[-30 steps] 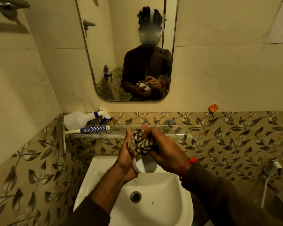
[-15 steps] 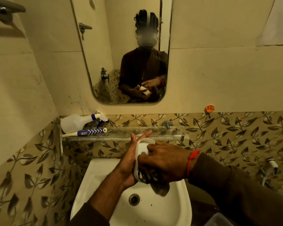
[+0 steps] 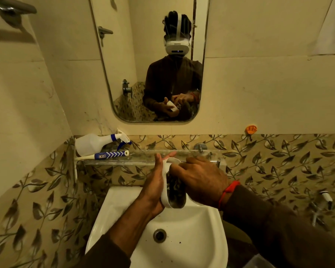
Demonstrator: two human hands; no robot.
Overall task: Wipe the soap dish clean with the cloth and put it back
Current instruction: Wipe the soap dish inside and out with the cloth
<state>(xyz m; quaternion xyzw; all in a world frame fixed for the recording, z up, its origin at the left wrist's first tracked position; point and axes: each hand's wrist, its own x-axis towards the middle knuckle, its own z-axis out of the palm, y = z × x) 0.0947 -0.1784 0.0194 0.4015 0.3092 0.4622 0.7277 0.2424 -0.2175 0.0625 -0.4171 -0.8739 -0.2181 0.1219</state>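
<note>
In your head view the white oval soap dish (image 3: 165,187) stands on edge over the basin (image 3: 205,236), hollow side facing 3 o'clock, with the dark patterned cloth (image 3: 175,188) bunched inside it. Your left hand (image 3: 155,184) cradles the dish's back, fingers nearly straight, while your right hand (image 3: 199,178) has its grip clenched on the cloth, pressing it into the dish. At 10 o'clock, a spray bottle (image 3: 93,143) and a blue-and-white tube (image 3: 108,154) lie on the glass shelf (image 3: 139,157), with the mirror (image 3: 153,60) at 12 o'clock.
</note>
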